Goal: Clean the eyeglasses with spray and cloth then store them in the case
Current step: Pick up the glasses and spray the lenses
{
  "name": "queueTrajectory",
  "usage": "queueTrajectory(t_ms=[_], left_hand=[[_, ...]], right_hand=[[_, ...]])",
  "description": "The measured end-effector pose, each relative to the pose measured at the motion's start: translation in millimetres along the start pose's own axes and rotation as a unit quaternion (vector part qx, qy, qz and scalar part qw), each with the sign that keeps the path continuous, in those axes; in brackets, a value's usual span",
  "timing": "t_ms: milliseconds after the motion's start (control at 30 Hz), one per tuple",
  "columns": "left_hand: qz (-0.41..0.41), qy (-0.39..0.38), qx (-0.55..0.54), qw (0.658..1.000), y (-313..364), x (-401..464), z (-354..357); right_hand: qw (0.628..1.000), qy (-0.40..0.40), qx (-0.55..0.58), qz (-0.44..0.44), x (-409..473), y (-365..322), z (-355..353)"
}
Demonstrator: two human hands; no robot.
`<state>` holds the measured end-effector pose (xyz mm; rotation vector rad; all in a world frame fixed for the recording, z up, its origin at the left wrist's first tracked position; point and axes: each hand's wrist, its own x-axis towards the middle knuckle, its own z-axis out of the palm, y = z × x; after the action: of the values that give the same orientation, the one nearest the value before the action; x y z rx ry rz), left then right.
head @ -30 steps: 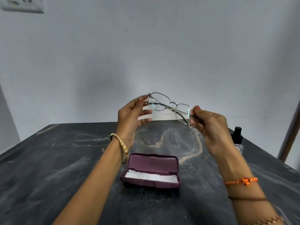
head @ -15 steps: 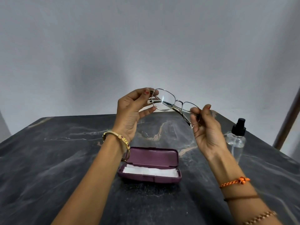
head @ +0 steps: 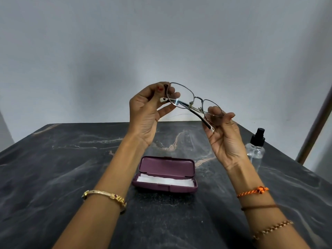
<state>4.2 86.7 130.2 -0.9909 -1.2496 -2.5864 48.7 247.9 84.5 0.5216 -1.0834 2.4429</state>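
Thin metal-framed eyeglasses [head: 195,103] are held up at frame centre, pinched at either end by the left hand [head: 149,112] and right hand [head: 224,137], above an open maroon plastic case [head: 166,174] on the dark marble table [head: 53,168].

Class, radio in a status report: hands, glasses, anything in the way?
Left hand and right hand both gripping eyeglasses, held above the table. Case open, white cloth inside. Spray bottle untouched, nothing obstructing.
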Motion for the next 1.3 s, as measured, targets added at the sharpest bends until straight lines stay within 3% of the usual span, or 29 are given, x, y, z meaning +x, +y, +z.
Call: queueTrajectory(t_ms=[133, 367, 567, 700, 800, 900, 1033, 1167, 1300], left_hand=[[-0.039, -0.015, -0.059, 0.997, 0, -2, 3], [-0.053, -0.032, -0.102, 0.993, -1, -1, 0], [-0.020, -0.050, -0.029, 0.998, 2, 4, -3], [0.055, -0.022, 0.064, 0.996, 3, 4, -7], [0.141, -0.031, 0.178, 0.973, 6, 4, -12], [0.168, -0.068, 0.247, 0.952, 8, 3, -17], [0.130, -0.086, 0.230, 0.961, 2, -2, -18], [0.032, -0.093, 0.197, 0.976, -6, -4, -18], [-0.046, -0.132, 0.245, 0.959, -2, -1, -19]], right_hand=[[0.997, 0.006, -0.077, -0.009, 2, 0, 0], [0.993, 0.017, -0.115, -0.017, 2, -2, 0], [0.977, 0.062, -0.186, -0.085, 4, -9, -3], [0.949, 0.086, -0.268, -0.139, 4, -11, -5], [0.928, 0.097, -0.310, -0.181, 4, -12, -8], [0.916, 0.097, -0.328, -0.209, 5, -12, -9], [0.907, 0.106, -0.336, -0.229, 4, -7, -12], [0.899, 0.118, -0.336, -0.255, 3, -3, -19], [0.890, 0.130, -0.339, -0.276, 11, -9, -20]])
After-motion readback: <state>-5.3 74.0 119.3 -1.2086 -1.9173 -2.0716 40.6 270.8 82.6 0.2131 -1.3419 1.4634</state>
